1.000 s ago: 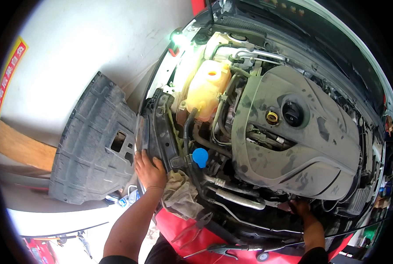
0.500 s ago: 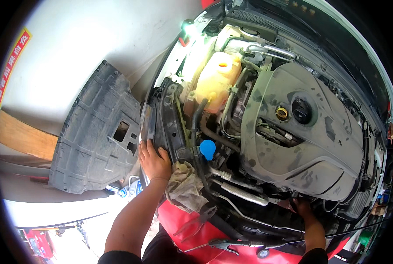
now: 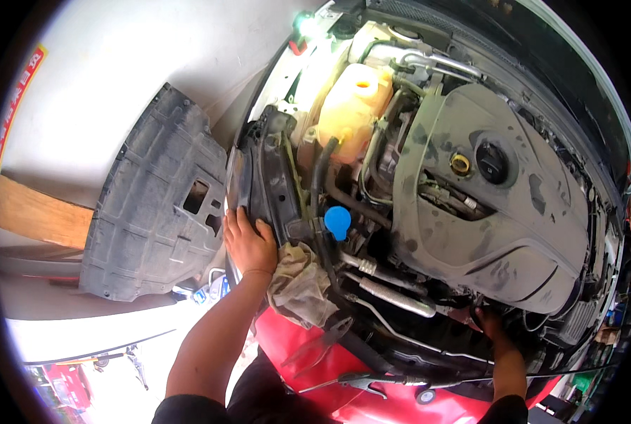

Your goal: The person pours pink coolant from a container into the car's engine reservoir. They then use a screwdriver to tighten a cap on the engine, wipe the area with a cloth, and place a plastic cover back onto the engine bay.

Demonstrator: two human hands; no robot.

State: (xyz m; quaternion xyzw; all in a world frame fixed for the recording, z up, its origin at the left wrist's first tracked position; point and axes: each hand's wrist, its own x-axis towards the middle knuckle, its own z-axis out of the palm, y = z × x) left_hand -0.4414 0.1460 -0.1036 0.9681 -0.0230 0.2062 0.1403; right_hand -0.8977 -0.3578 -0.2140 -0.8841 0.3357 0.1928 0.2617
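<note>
My left hand (image 3: 250,244) lies flat with its fingers apart on the dark front corner of the car's engine bay. Beside its wrist is a crumpled, dirty cloth (image 3: 300,286). My right hand (image 3: 489,322) reaches down in front of the grey engine cover (image 3: 499,237), by a dull reddish part (image 3: 462,316). Its fingers are mostly hidden in shadow, so what they touch cannot be made out. A blue cap (image 3: 337,221) stands between the hands, left of the engine cover. Behind it sits a yellowish coolant tank (image 3: 356,106) with its top opening uncovered.
Pliers (image 3: 324,344) and a long-handled tool with a cable (image 3: 361,381) rest on a red fender cover (image 3: 287,353). A bright work lamp (image 3: 305,25) shines at the far left corner. A black undertray panel (image 3: 156,205) leans against the wall beside a wooden board (image 3: 40,212).
The engine bay sits slightly higher in the picture, as the view has tilted down. My left hand stays in place; my right hand remains down in front of the engine cover.
</note>
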